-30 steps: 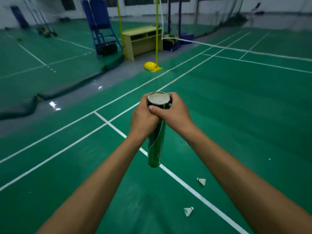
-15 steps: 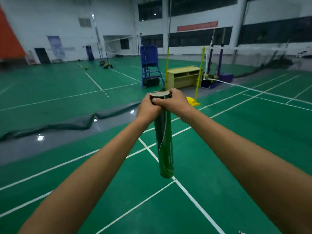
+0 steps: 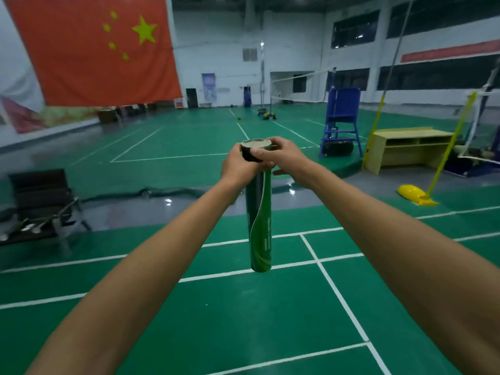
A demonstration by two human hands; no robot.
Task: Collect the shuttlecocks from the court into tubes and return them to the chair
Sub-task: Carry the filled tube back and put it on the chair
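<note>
A dark green shuttlecock tube hangs upright in front of me at arm's length, a pale cap on its top end. My left hand grips the tube just under the cap. My right hand curls round the capped top, thumb and fingers on the cap's rim. A dark chair stands at the left edge of the court, with several rackets lying on its seat. No shuttlecock shows on the floor in this view.
A blue umpire chair and a pale wooden desk stand at the right. A yellow net-post base sits by the sideline. A rolled dark mat lies along the grey strip. A big red flag hangs at the far left.
The view has swung up and to the left: the two shuttlecocks on the floor have left the frame and the chair has come in. Both hands keep their hold on the tube top.
</note>
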